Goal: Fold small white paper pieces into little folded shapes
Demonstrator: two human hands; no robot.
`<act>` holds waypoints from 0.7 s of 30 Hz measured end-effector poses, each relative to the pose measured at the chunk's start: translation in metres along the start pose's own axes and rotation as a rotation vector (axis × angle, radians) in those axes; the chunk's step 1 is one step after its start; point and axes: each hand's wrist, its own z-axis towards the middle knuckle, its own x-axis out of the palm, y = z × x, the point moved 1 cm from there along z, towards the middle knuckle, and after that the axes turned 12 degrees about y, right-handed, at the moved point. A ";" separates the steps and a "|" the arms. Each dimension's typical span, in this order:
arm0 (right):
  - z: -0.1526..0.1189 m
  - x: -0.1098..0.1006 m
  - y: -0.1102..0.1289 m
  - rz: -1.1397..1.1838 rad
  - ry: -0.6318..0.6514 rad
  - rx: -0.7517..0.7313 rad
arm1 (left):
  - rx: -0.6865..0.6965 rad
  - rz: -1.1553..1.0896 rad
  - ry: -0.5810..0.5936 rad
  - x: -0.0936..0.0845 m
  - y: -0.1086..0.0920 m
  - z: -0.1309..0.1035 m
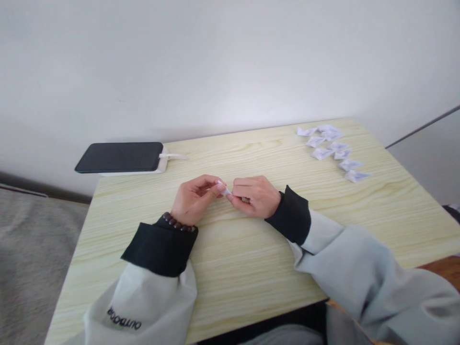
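A small piece of folded white paper (224,189) is held between both hands above the middle of the table. My left hand (196,198) pinches its left end between thumb and fingers; a dark bead bracelet circles that wrist. On the other side, my right hand (256,195) has its fingers curled and closed on the right end of the paper. The fingertips of the two hands are close together, and they hide part of the paper.
Several folded white paper pieces (321,153) lie at the table's back right. At the back left, a black phone (120,157) rests on a white block with a short white cable (175,156). A wall stands behind the wood-grain table (237,258).
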 end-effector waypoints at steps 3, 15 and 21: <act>0.001 -0.001 -0.001 -0.091 -0.079 0.076 | -0.073 -0.031 -0.029 0.003 0.000 0.000; 0.000 -0.003 0.001 0.136 0.032 0.190 | -0.153 -0.087 0.056 0.003 -0.002 0.000; -0.002 -0.001 -0.003 0.303 0.051 0.211 | -0.120 -0.047 0.070 0.001 -0.006 0.001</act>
